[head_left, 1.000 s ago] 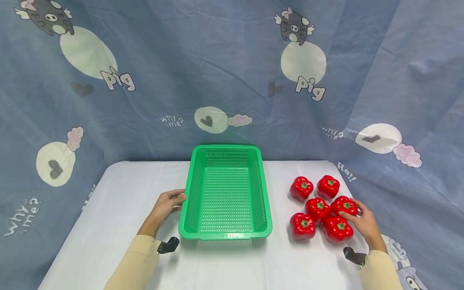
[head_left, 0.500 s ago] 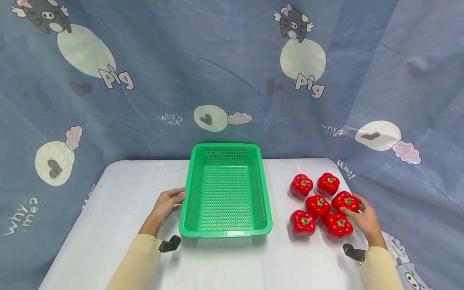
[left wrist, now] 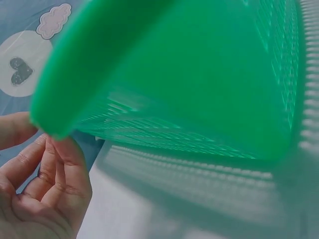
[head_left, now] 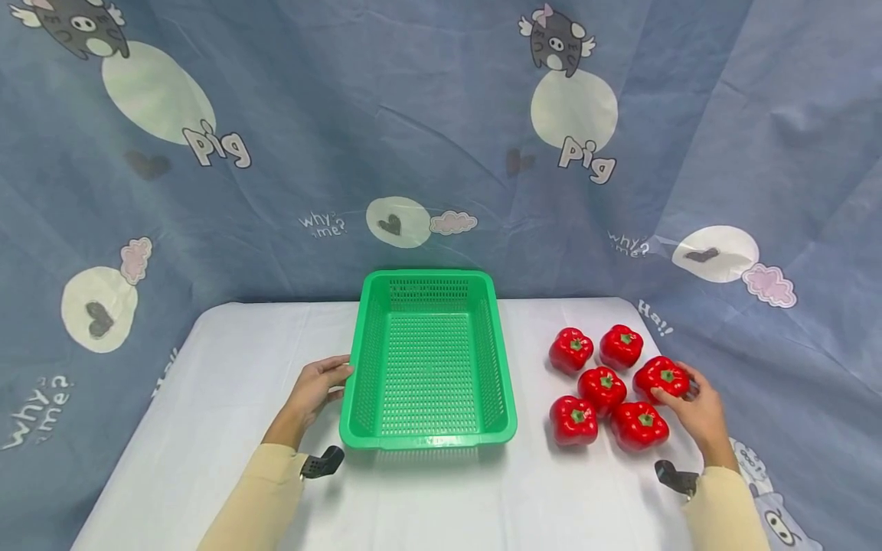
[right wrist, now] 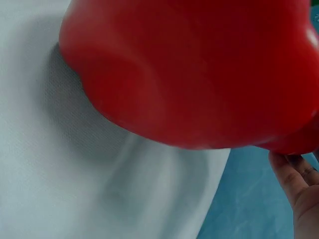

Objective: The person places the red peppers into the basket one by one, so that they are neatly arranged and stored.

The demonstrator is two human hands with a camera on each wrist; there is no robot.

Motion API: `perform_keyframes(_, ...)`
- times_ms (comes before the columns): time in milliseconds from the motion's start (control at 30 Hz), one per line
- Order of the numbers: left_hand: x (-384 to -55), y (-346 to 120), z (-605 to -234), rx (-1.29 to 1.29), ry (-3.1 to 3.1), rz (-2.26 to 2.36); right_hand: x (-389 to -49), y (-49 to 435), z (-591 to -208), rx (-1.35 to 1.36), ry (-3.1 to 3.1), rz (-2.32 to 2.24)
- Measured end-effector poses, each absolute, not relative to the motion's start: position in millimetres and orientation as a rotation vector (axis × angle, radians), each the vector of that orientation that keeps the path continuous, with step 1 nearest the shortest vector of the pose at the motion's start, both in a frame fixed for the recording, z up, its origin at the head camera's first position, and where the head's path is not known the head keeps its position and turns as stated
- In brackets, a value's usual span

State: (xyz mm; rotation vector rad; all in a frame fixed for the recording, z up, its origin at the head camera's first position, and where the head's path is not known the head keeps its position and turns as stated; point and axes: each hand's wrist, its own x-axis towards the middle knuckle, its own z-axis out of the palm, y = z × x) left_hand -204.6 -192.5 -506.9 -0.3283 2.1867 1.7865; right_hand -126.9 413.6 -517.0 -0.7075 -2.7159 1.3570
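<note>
Here on the left, the left hand [head_left: 317,390] pinches the side edge of a green basket [head_left: 427,441], which is full of little holes and sits near the middle of the white bench [head_left: 427,505]. Next come five shiny red peppers [head_left: 602,394], bunched on the bench to the right of the basket. Last, the right hand [head_left: 700,411] grips one more red pepper [head_left: 657,379], just beside the others.

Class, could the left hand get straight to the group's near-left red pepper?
Probably not directly: the left hand pinches the green basket, which lies between that hand and the red pepper.
</note>
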Motion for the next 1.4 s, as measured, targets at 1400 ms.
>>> perform_keyframes(1400, -205.2, -193.0, -507.5, -0.306, 2.196, 1.789, -131.5, 392.2, -453.5, -0.473, -2.699, 1.422)
